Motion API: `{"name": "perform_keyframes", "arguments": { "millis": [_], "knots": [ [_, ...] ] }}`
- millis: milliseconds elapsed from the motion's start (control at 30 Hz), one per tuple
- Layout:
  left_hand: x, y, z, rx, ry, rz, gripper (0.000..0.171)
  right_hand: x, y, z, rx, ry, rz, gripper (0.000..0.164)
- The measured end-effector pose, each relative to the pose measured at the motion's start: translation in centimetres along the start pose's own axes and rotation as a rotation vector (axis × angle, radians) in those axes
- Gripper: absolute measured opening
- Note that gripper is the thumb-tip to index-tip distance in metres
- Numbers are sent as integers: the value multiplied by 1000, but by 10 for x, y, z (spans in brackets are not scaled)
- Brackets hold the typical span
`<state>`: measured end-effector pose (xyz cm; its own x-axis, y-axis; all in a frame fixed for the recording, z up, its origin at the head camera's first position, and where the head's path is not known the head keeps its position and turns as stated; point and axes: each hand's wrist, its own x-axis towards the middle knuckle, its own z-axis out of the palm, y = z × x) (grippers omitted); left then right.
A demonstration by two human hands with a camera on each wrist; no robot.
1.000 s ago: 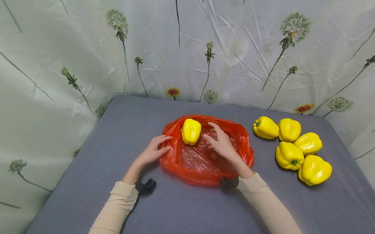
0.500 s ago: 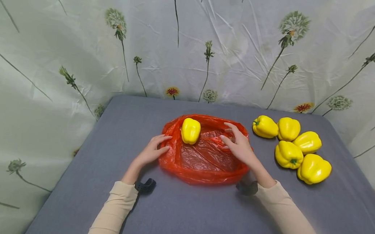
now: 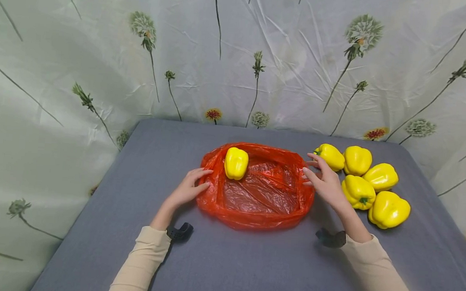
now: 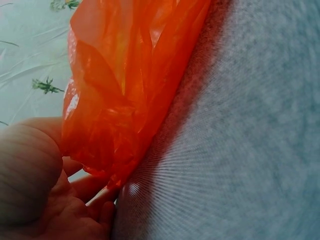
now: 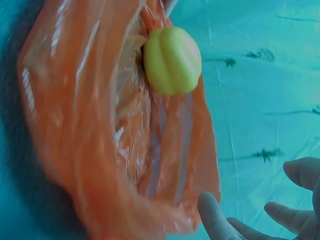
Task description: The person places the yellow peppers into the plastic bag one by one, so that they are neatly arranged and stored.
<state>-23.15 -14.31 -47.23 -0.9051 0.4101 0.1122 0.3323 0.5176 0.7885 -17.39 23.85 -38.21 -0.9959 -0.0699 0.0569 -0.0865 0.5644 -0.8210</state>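
A red plastic bag [image 3: 252, 219] lies with its mouth wide open in the middle of the table. Inside, toward its left end, sits a yellow bell pepper [image 3: 236, 164]. My left hand [image 3: 188, 189] rests against the bag's left side with loosely bent fingers; in the left wrist view the fingers [image 4: 85, 186] are partly behind the plastic. My right hand [image 3: 327, 183] holds nothing and is over the bag's right rim, fingers spread. Just beyond it lies a yellow bell pepper [image 3: 331, 157], partly covered by the hand.
Several more yellow bell peppers [image 3: 389, 210] lie grouped on the right side of the grey table [image 3: 232, 267]. Behind the table hangs a pale curtain [image 3: 206, 62] printed with flowers. Dark bands [image 3: 181, 232] are worn on both wrists.
My right hand has moved right, from above the inside of the bag to its right rim near the grouped peppers. The left hand, the bag and the pepper inside have stayed put.
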Motion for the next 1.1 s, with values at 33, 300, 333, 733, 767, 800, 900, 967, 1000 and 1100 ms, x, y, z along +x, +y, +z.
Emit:
{"name": "perform_keyframes", "arguments": {
  "millis": [33,300,333,733,767,800,900,967,1000,1100],
  "knots": [
    [0,0,0,-2,0,-1,44,-2,1,-3,0,10,2,58],
    [-2,0,0,0,7,14,44,-19,10,-25,-1,72,41,62],
    [-2,0,1,0,6,9,44,-21,11,-27,6,76,47,63],
    [0,1,1,6,5,6,43,-44,38,-57,29,168,129,67],
    [0,1,1,5,5,7,44,-45,49,-59,67,186,126,65],
    [0,1,1,5,4,7,44,-46,58,-63,78,193,130,64],
    [0,1,1,5,0,4,44,-49,101,-74,89,233,129,63],
    [0,1,1,12,-1,4,44,-53,132,-82,73,274,123,62],
    [0,1,1,15,-1,4,44,-55,142,-86,33,285,130,63],
    [0,1,2,25,3,10,44,-68,155,-96,6,322,146,63]
  ]
}}
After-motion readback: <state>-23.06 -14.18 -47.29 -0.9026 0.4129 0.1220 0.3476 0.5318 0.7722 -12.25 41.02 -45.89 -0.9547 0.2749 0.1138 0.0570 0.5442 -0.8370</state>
